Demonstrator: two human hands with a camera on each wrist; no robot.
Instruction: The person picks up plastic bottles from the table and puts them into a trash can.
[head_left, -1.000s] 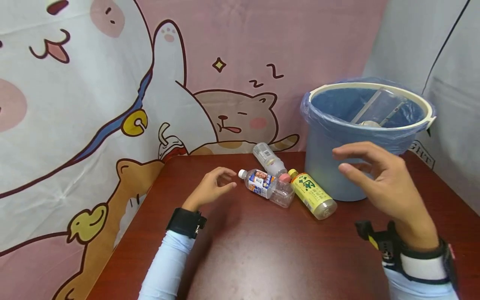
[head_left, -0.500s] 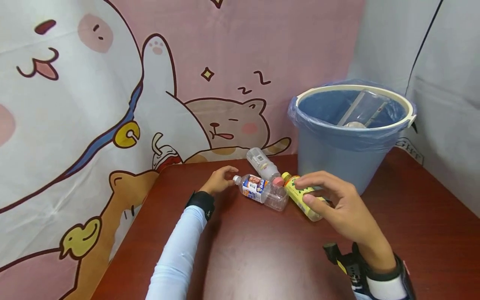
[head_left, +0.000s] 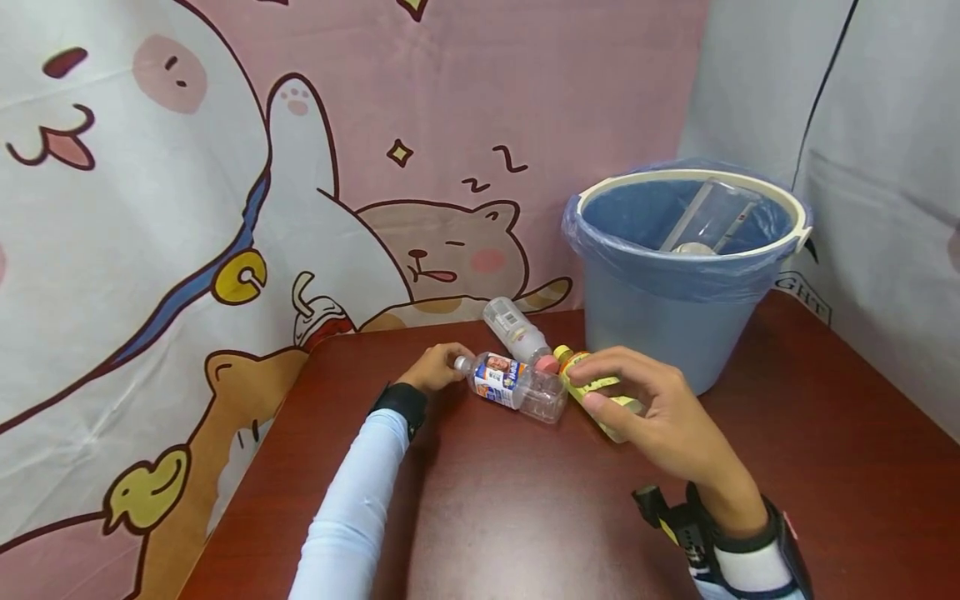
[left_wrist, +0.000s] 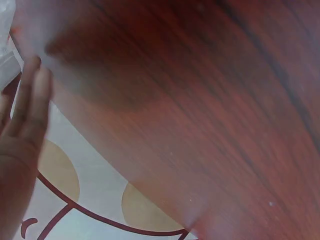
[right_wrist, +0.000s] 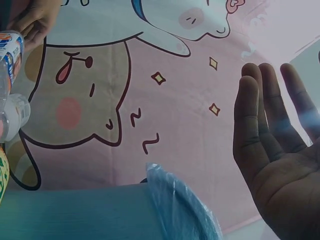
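Three plastic bottles lie together on the dark red table [head_left: 525, 517]. My left hand [head_left: 441, 367] reaches to the white cap end of a clear bottle with a blue and orange label [head_left: 501, 380]; its fingers [left_wrist: 30, 105] look straight in the left wrist view. My right hand [head_left: 589, 386] hovers just over a yellow-labelled bottle [head_left: 576, 379], fingers spread and thumb below, holding nothing. The right wrist view shows that palm [right_wrist: 275, 155] flat and bare. A third clear bottle [head_left: 512, 325] with a pink cap lies behind the other two.
A blue bucket [head_left: 675, 300] lined with a blue bag stands at the back right, with clear plastic inside it. A cartoon cat cloth [head_left: 225, 208] hangs close behind and left of the table. A grey cloth wall [head_left: 885, 167] stands at the right.
My right hand came down from in front of the bucket to just above the yellow bottle. My left hand slid forward to the labelled bottle's cap. The head view shifted slightly.
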